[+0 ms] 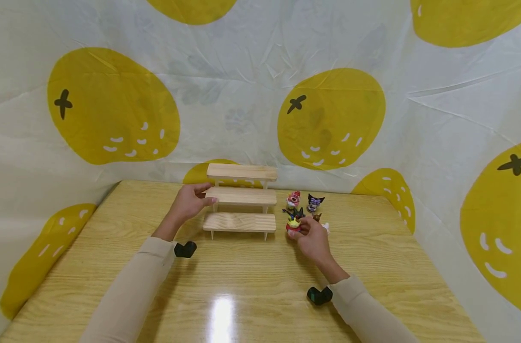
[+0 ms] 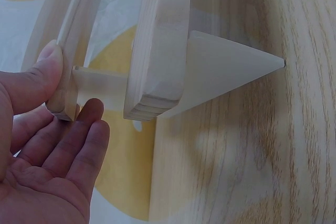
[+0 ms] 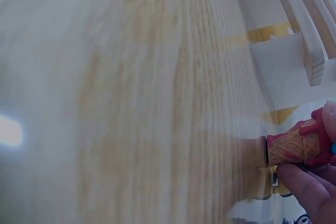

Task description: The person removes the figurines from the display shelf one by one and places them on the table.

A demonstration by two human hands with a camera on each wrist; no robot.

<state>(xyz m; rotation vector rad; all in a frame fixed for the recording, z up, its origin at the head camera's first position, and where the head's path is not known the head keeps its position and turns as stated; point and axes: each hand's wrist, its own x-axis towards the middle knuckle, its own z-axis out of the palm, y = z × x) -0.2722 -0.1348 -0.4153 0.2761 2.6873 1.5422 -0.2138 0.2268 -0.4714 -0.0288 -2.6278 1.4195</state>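
A three-step wooden display stand (image 1: 240, 196) stands on the table. My left hand (image 1: 189, 202) grips the left end of its middle board; the left wrist view has the thumb (image 2: 50, 59) on one face and fingers on the other. Beside the stand's right side, my right hand (image 1: 314, 240) pinches a small figurine (image 1: 293, 225) with a yellow top and red body. Its waffle-cone base (image 3: 294, 148) with red drips shows in the right wrist view, close to the tabletop; whether it touches cannot be told. The hand partly hides the figurines behind it.
Behind my right hand are several other figurines: a pink-and-white one (image 1: 293, 200), a black-and-purple one (image 1: 315, 203) and a dark one (image 1: 299, 213). The wooden table (image 1: 243, 281) meets a white cloth backdrop (image 1: 230, 114) with yellow fruit prints at the back and sides.
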